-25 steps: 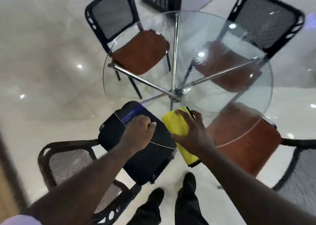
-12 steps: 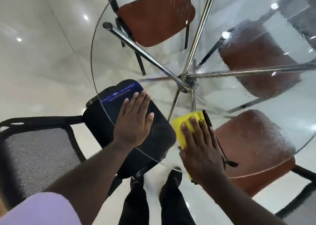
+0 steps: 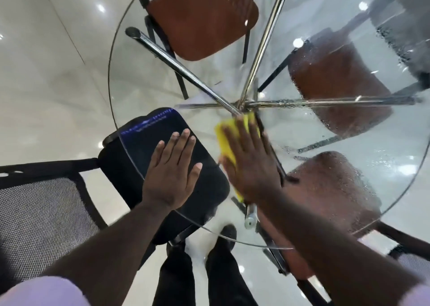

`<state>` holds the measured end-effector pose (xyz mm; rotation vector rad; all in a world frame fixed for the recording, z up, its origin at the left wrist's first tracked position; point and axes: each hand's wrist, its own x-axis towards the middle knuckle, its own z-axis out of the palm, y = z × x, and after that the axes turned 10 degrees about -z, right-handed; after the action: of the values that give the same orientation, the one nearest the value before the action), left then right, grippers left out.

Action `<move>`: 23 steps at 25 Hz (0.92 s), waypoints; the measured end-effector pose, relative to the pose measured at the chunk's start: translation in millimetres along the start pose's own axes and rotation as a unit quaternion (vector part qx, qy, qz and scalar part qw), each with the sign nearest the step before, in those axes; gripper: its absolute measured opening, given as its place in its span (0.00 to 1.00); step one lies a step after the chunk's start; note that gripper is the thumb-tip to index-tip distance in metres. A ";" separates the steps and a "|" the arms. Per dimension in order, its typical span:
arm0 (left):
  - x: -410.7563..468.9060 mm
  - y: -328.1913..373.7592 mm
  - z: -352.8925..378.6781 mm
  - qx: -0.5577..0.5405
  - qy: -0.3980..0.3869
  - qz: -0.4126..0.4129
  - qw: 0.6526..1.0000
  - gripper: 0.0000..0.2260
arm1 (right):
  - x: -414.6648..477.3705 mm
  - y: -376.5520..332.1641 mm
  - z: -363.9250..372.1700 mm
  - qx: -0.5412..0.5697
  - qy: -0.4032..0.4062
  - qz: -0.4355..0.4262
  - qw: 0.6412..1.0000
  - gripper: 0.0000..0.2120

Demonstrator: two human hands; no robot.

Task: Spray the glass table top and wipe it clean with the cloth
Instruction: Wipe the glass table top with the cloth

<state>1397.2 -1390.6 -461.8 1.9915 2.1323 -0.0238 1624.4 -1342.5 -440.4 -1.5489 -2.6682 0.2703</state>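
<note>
The round glass table top (image 3: 130, 77) fills most of the head view, resting on crossed chrome bars (image 3: 186, 73). Spray droplets (image 3: 349, 124) cover its right half. My right hand (image 3: 251, 161) lies flat with straight fingers on the yellow cloth (image 3: 224, 140), pressing it onto the glass just below the bars' centre hub. My left hand (image 3: 173, 173) rests palm-down on the glass near the near-left edge, fingers straight, holding nothing. No spray bottle is in view.
Chairs stand around and under the table: a black-seated one (image 3: 130, 166) below my left hand, brown-seated ones at the top (image 3: 204, 22), right (image 3: 335, 80) and near right (image 3: 337, 189). My legs and shoes (image 3: 223, 238) stand at the near rim on a glossy white floor.
My right hand has pushed the cloth forward toward the table's centre hub. My left hand, curled a second ago, has flattened on the glass. The camera has leaned in closer over the table.
</note>
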 end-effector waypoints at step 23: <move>1.0 -2.4 11.8 0.011 0.039 0.018 0.999 0.34 | 68.7 90.2 -17.3 0.029 0.072 0.142 0.987 0.31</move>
<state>1396.6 -1391.7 -473.8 2.0747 2.1524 0.0372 1669.7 -1237.2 -442.3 -1.8506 -2.3102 0.2339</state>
